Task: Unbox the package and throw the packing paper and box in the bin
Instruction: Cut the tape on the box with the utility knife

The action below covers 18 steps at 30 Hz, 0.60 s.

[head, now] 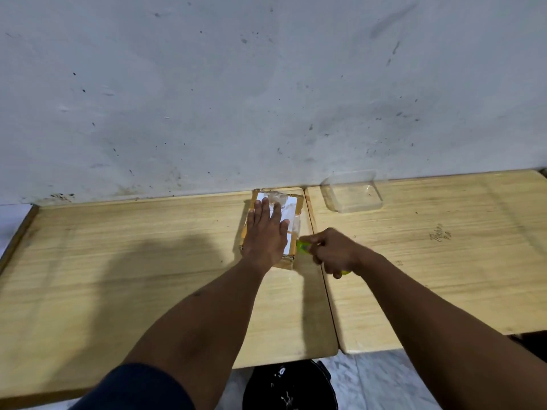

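A small brown cardboard package (pixel 291 207) with a white label and clear tape lies on the left wooden table (pixel 118 261), near the wall and close to the table's right edge. My left hand (pixel 266 232) lies flat on top of it, fingers spread, pressing it down. My right hand (pixel 333 251) grips a yellow-green cutter (pixel 302 247), whose tip touches the package's right side near its front corner. A black bin (pixel 290 386) with a dark liner stands on the floor below the table's front edge, between my arms.
A second wooden table (pixel 444 261) adjoins on the right, with a narrow gap between the two. On it, near the wall, stands a clear plastic container (pixel 353 192). A stained white wall (pixel 266 84) runs behind both tables. The floor is tiled.
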Motion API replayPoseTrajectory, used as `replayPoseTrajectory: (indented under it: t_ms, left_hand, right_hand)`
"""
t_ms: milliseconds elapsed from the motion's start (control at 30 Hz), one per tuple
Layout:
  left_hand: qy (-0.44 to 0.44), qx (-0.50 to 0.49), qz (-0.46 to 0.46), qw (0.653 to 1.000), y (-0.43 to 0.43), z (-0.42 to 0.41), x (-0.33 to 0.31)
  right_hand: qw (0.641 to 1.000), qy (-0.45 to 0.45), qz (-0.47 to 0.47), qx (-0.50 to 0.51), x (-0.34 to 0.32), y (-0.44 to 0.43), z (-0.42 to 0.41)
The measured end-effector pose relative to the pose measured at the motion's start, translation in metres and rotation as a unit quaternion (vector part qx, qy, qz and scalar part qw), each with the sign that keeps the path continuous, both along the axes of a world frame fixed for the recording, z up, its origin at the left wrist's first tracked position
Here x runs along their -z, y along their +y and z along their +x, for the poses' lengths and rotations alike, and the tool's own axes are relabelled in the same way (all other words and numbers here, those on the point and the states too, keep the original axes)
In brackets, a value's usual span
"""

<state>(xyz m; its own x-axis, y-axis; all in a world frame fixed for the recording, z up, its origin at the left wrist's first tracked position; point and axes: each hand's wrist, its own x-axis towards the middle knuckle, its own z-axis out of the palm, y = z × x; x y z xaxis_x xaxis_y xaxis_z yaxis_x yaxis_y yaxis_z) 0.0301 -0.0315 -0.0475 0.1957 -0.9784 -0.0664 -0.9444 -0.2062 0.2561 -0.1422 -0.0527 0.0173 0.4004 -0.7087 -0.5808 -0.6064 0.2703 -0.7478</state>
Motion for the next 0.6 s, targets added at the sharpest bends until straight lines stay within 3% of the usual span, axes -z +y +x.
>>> replayPoseTrajectory:
  t_ms: [433,600]
  left_hand:
    - [0.025,0.019,0.02,0.999,0.0,0.007,-0.007]
    - [0.046,0.063,0.009,0.997,0.001,0.019,-0.016]
  right_hand:
    - [1.0,0.0,-0.003,-0.017,-0.007,0.03,-0.017]
    - [0.999,-0.028,0.023,0.031,-0.023,0.006,-0.057]
